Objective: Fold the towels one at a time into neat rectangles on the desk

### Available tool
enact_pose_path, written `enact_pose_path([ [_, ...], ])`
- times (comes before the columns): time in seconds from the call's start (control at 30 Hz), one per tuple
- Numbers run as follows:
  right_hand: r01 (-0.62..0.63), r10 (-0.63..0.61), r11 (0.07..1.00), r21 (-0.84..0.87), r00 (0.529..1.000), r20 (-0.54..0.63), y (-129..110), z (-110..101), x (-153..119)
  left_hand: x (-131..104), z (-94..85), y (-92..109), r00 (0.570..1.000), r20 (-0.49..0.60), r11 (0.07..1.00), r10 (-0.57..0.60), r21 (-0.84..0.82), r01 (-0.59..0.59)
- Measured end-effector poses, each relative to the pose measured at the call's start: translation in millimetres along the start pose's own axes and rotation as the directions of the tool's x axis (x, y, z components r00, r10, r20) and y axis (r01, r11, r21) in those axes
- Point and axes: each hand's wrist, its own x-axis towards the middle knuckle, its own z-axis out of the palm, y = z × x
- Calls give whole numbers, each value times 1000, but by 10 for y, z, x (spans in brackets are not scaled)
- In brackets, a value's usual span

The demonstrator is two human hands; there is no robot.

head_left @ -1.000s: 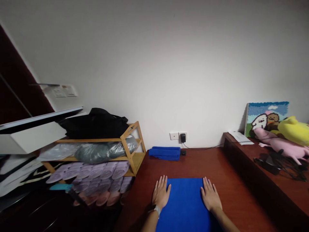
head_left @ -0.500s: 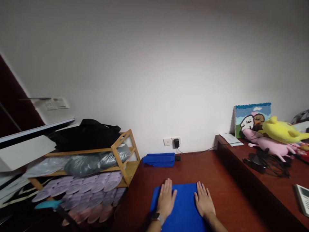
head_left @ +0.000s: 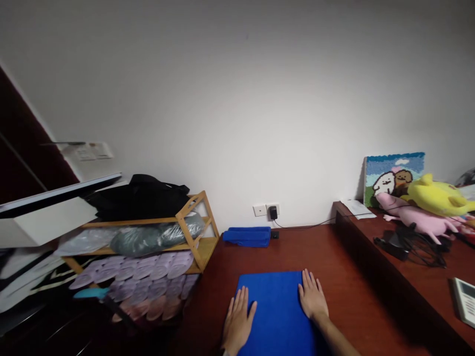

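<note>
A blue cloth [head_left: 276,311] lies spread flat on the reddish-brown desk [head_left: 352,306], its near end cut off by the bottom of the view. My left hand [head_left: 238,319] rests palm down over the cloth's left edge, fingers stretched out and thumb apart. On the opposite edge, near the far right corner, my right hand [head_left: 312,294] also lies flat with its fingers extended. Neither hand grips anything. Farther back by the wall is a folded blue cloth [head_left: 248,237].
To the left stands a wooden rack [head_left: 204,247] with a black bag [head_left: 143,198] on top and slippers [head_left: 144,267] below. A raised ledge at right holds a pink plush toy [head_left: 415,217], a yellow plush toy [head_left: 438,194], cables [head_left: 423,247] and a calculator [head_left: 465,299].
My left hand has slid down and left along the cloth's left edge, towards me. The right hand stays about where it was. The view has shifted slightly.
</note>
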Motion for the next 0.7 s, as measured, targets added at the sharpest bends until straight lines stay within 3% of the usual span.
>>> enact_pose_path([
  [0.1, -11, 12, 999, -38, 1000, 15, -10, -23, 3, -96, -55, -196, 999, -30, 1000, -21, 2, 21],
  [0.23, -24, 26, 999, -41, 998, 48, -68, -138, -76, -128, -79, -119, 999, -37, 1000, -26, 8, 26],
  [0.4, -22, 22, 1000, 1, 1000, -4, -90, -138, -552, -97, -72, -103, 999, -48, 1000, -23, 21, 24],
  [0.53, -21, 21, 1000, 0, 998, 52, -61, -50, -985, -66, -51, -117, 999, -40, 999, -14, 45, 16],
  [0.7, -29, 28, 998, 47, 999, 18, -72, -95, -1162, -16, -168, -112, 999, 27, 995, -34, 93, 32],
])
